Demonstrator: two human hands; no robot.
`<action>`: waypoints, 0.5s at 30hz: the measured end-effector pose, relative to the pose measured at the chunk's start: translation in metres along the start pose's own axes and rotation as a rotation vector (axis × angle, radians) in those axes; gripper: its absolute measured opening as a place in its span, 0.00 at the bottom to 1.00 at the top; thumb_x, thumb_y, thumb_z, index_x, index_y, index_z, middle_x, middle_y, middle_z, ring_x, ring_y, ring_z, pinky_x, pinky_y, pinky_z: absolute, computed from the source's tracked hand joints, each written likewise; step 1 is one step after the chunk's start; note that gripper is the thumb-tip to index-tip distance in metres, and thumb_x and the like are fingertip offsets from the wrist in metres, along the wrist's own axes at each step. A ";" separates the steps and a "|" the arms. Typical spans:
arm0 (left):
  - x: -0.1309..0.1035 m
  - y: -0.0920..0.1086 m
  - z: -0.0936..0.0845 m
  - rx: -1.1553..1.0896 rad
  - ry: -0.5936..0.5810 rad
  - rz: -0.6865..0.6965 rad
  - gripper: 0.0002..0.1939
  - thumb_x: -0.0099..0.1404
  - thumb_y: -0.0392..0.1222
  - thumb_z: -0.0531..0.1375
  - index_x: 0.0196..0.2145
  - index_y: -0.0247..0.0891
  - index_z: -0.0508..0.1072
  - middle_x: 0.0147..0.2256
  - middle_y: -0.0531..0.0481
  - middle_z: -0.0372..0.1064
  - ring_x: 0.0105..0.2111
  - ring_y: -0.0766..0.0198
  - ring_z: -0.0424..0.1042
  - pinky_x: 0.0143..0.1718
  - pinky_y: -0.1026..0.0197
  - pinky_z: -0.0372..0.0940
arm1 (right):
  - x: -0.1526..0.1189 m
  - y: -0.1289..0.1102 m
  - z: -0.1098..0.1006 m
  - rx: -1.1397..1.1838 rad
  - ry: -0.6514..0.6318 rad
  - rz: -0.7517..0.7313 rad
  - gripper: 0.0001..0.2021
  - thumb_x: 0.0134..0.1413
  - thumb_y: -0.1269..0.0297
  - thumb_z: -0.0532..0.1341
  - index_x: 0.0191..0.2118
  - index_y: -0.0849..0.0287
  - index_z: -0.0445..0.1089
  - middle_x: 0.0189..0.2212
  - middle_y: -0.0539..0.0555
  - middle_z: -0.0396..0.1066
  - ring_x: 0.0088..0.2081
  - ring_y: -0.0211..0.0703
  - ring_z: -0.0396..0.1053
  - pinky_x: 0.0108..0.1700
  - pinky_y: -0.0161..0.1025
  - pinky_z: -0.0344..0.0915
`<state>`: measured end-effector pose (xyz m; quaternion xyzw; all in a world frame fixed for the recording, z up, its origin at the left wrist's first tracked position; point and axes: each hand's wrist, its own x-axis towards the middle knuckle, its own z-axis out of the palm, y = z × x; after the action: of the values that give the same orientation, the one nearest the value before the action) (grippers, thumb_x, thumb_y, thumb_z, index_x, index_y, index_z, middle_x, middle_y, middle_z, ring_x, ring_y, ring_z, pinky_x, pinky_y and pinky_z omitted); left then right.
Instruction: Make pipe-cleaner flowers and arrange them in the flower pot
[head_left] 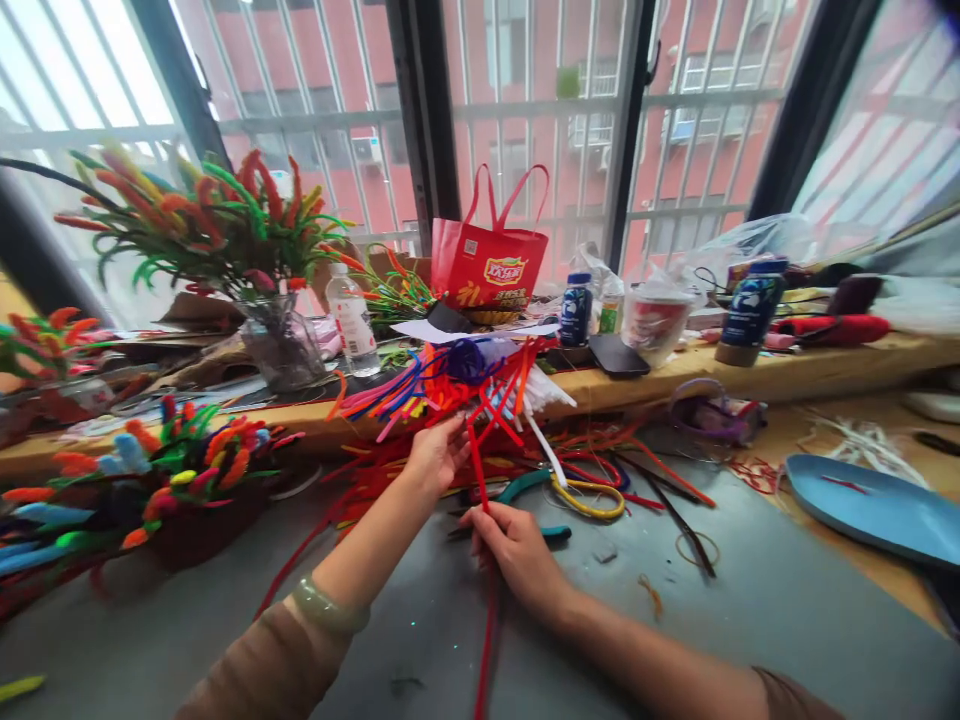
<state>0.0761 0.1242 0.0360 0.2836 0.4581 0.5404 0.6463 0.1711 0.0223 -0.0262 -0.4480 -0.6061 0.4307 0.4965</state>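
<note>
A long red pipe cleaner (478, 465) runs from the bundle's edge down toward the table's near side. My right hand (514, 555) pinches it partway along, and its lower length hangs below my fingers. My left hand (436, 458) is higher up, thumb and fingertips closed at the upper part of the same strip. Just beyond lies a bundle of coloured pipe cleaners (405, 390) in red, blue, orange, pink and white. Teal-handled pliers (525, 484) rest beside my right hand, partly hidden by it. A yellow loop (589, 499) lies to their right.
Fuzzy stems fill a glass vase (281, 345) at left, near a water bottle (351, 325). Another colourful cluster (165, 470) is at near left. A red bag (487, 260), blue bottles (576, 310) and a tub (656, 320) line the ledge. At right are scissors (686, 525) and a blue tray (877, 510).
</note>
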 end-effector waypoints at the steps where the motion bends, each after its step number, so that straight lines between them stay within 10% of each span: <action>1: 0.001 0.001 0.000 0.005 0.005 0.004 0.15 0.65 0.43 0.55 0.48 0.35 0.66 0.46 0.44 0.65 0.41 0.60 0.69 0.40 0.53 0.67 | 0.000 0.001 0.000 -0.012 0.002 -0.001 0.17 0.58 0.56 0.53 0.31 0.61 0.73 0.18 0.47 0.64 0.21 0.36 0.62 0.24 0.32 0.58; 8: -0.004 0.008 -0.002 0.078 -0.040 -0.001 0.08 0.62 0.27 0.53 0.27 0.33 0.67 0.19 0.55 0.64 0.17 0.73 0.66 0.18 0.71 0.63 | 0.001 0.003 -0.001 -0.084 0.009 -0.014 0.17 0.59 0.60 0.52 0.30 0.62 0.75 0.17 0.47 0.64 0.22 0.35 0.61 0.25 0.31 0.57; 15: -0.011 0.011 -0.005 0.186 -0.164 -0.009 0.08 0.62 0.30 0.51 0.27 0.34 0.64 0.20 0.55 0.64 0.14 0.74 0.64 0.16 0.72 0.62 | 0.000 0.004 -0.001 -0.110 0.004 0.009 0.16 0.59 0.62 0.52 0.32 0.61 0.76 0.17 0.47 0.64 0.22 0.34 0.63 0.27 0.30 0.59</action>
<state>0.0662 0.1160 0.0468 0.3837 0.4532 0.4677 0.6548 0.1726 0.0230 -0.0296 -0.4782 -0.6259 0.3983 0.4701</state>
